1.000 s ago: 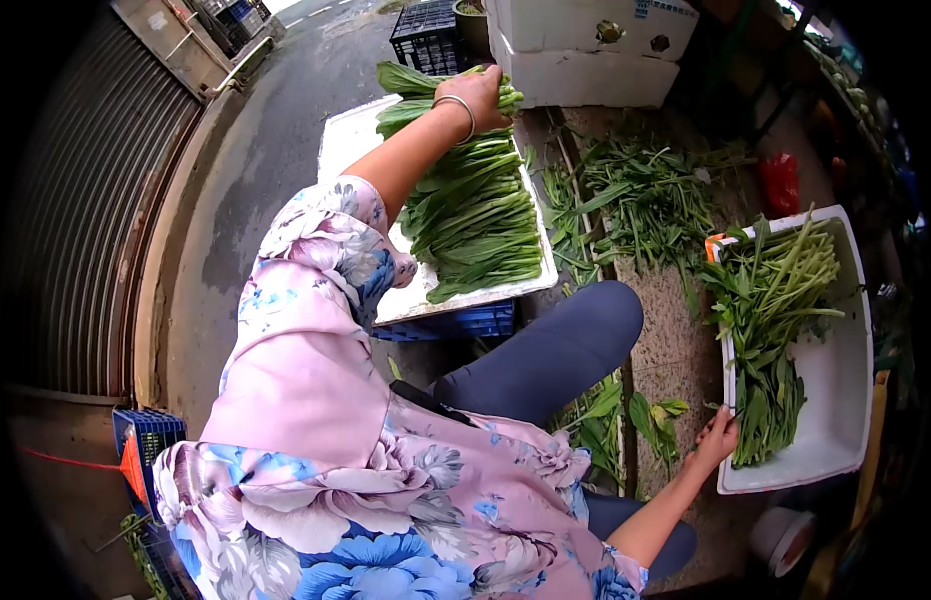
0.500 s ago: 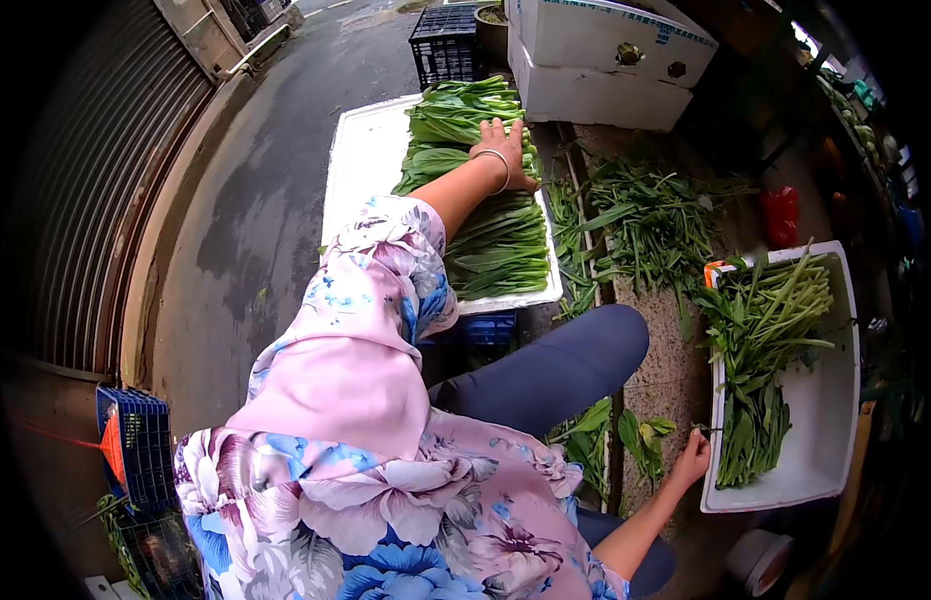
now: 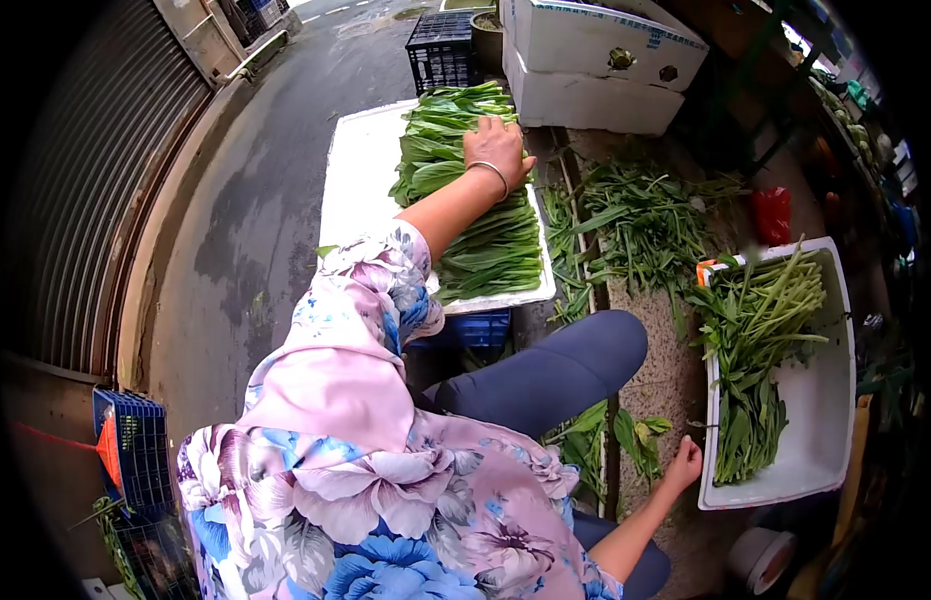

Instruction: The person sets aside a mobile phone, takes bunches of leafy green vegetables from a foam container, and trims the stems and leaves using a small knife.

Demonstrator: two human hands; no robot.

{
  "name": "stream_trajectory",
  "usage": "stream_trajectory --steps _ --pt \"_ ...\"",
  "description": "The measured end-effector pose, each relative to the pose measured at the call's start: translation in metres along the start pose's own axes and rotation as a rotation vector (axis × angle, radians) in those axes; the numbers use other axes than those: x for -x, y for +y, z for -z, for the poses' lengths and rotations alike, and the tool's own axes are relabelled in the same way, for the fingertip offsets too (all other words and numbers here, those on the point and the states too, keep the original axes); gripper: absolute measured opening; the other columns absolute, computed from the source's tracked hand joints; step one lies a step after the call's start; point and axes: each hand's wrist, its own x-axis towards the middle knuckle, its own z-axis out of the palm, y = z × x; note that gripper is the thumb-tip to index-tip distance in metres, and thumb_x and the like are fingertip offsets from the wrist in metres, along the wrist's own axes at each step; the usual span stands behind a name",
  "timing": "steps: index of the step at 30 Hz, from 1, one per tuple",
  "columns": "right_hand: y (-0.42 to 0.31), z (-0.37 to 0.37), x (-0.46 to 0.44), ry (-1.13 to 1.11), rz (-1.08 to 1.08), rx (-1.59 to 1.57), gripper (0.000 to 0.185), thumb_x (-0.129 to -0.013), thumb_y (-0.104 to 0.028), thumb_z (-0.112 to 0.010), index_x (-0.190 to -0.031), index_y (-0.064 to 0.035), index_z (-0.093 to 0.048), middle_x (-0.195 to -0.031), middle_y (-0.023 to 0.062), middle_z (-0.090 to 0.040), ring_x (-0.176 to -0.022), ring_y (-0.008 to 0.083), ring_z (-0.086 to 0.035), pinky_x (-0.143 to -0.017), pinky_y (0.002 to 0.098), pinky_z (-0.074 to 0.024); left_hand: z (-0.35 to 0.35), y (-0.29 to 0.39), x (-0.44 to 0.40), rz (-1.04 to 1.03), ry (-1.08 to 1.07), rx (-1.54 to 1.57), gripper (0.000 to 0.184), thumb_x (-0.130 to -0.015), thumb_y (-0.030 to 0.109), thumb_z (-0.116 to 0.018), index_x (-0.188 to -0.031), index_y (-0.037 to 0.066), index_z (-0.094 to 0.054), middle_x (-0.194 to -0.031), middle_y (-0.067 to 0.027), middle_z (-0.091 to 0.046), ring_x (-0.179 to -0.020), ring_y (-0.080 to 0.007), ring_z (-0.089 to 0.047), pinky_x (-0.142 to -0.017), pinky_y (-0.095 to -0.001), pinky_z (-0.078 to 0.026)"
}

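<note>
My left hand (image 3: 497, 150), with a bracelet at the wrist, rests on a neat stack of leafy greens (image 3: 490, 245). Its fingers curl over the stem ends and the thumb lies along their right side. Under the stack is a white foam tray (image 3: 360, 170). My right hand (image 3: 685, 462) is low at the right, closed, beside the wall of a white foam box (image 3: 810, 440). A small dark bit shows near its fingertips; what it holds is too small to make out. Inside that box lie loose long-stemmed greens (image 3: 760, 350).
Cut leaves and stems (image 3: 650, 225) litter the ground between tray and box. White foam boxes (image 3: 600, 90) and a black crate (image 3: 440, 50) stand at the back. A red bag (image 3: 771, 215) is at the right, a blue crate (image 3: 132, 450) at the lower left.
My left hand's spread fingers have drawn together and curled over the greens. The right hand stays beside the foam box. The whole view has shifted slightly.
</note>
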Motion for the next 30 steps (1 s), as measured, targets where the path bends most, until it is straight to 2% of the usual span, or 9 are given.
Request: stream_trajectory --steps 3,5,7,10,12,14,20,26,30 --pt "0.021 0.003 -0.007 0.028 0.033 -0.009 0.024 -0.081 -0.023 -0.065 -0.075 -0.0018 -0.056 -0.064 -0.0037 -0.049 -0.057 0.0055 -0.039 -0.051 0.0234 -0.0341 -0.032 0.0 0.007 -0.069 0.253 -0.026 0.071 -0.078 0.061 -0.047 -0.129 0.011 -0.043 -0.135 -0.0104 -0.038 -0.13 -0.0295 -0.024 -0.1 -0.0531 -0.021" --pt "0.019 0.003 -0.003 -0.008 -0.003 -0.053 0.022 -0.081 -0.021 -0.065 -0.076 -0.0018 -0.056 -0.066 -0.003 -0.049 -0.059 0.0063 -0.041 -0.053 0.0233 -0.0353 -0.042 -0.004 0.004 0.006 -0.073 0.044 0.081 -0.08 0.067 -0.036 -0.14 0.014 -0.023 -0.146 -0.0086 -0.019 -0.135 -0.0312 -0.011 -0.105 -0.0556 -0.011" --pt "0.01 0.003 0.004 0.002 -0.037 0.026 0.018 -0.081 -0.019 -0.065 -0.081 -0.0016 -0.058 -0.07 -0.001 -0.054 -0.063 0.0076 -0.047 -0.058 0.0231 -0.04 -0.065 -0.018 0.001 -0.056 -0.117 0.064 0.083 -0.079 0.068 -0.037 -0.14 0.015 -0.02 -0.147 -0.008 -0.015 -0.135 -0.0333 -0.012 -0.104 -0.0562 -0.014" --pt "-0.015 0.01 0.012 0.163 0.024 0.085 0.02 -0.078 -0.019 -0.066 -0.076 0.0005 -0.06 -0.065 -0.0008 -0.056 -0.059 0.0077 -0.047 -0.058 0.0232 -0.0408 -0.048 0.007 -0.006 -0.015 -0.022 -0.105 0.082 -0.077 0.067 -0.044 -0.136 0.011 -0.031 -0.143 -0.0172 -0.024 -0.131 -0.039 -0.017 -0.1 -0.0593 -0.018" --pt "-0.004 0.035 -0.008 0.292 0.052 0.038 0.02 -0.08 -0.019 -0.063 -0.078 0.0001 -0.06 -0.062 0.0002 -0.052 -0.06 0.0091 -0.046 -0.059 0.0261 -0.0397 -0.049 0.031 -0.01 -0.293 0.295 0.036 0.079 -0.076 0.062 -0.052 -0.134 0.011 -0.035 -0.141 -0.0179 -0.028 -0.131 -0.0406 -0.019 -0.1 -0.0589 -0.018" --pt "-0.037 0.067 -0.015 0.454 -0.151 -0.121 0.018 -0.085 -0.019 -0.058 -0.088 -0.0007 -0.059 -0.061 -0.0035 -0.046 -0.048 0.0055 -0.038 -0.043 0.0229 -0.0307 -0.033 0.088 0.003 -0.534 0.384 0.265 0.069 -0.077 0.057 -0.056 -0.129 0.013 -0.044 -0.139 -0.0178 -0.032 -0.131 -0.0402 -0.019 -0.102 -0.0571 -0.017" --pt "-0.075 0.144 -0.03 0.531 -0.076 -0.262 0.014 -0.084 -0.023 -0.059 -0.089 -0.0095 -0.062 -0.064 -0.005 -0.047 -0.052 0.0052 -0.042 -0.045 0.0205 -0.0325 0.012 0.242 0.114 -0.978 0.033 0.847 0.048 -0.071 0.035 -0.068 -0.112 0.013 -0.057 -0.128 -0.0157 -0.044 -0.127 -0.0369 -0.028 -0.101 -0.06 -0.016" --pt "-0.04 0.133 -0.041 0.258 -0.282 0.022 0.023 -0.09 -0.026 -0.051 -0.104 -0.0094 -0.06 -0.057 -0.0054 -0.035 -0.043 0.0041 -0.03 -0.036 0.0205 -0.0232 0.005 0.199 0.112 -0.809 -0.112 0.818 0.056 -0.071 0.034 -0.066 -0.118 0.007 -0.05 -0.133 -0.0224 -0.035 -0.131 -0.0408 -0.017 -0.103 -0.0613 -0.008" --pt "-0.058 0.097 -0.072 0.105 -0.179 0.057 0.026 -0.092 -0.025 -0.047 -0.11 -0.0094 -0.058 -0.059 -0.0056 -0.035 -0.043 0.0029 -0.028 -0.035 0.0195 -0.0234 -0.01 0.106 0.068 -0.528 0.154 0.532 0.068 -0.073 0.042 -0.063 -0.126 0.005 -0.042 -0.135 -0.0227 -0.031 -0.131 -0.041 -0.017 -0.104 -0.0592 -0.007"
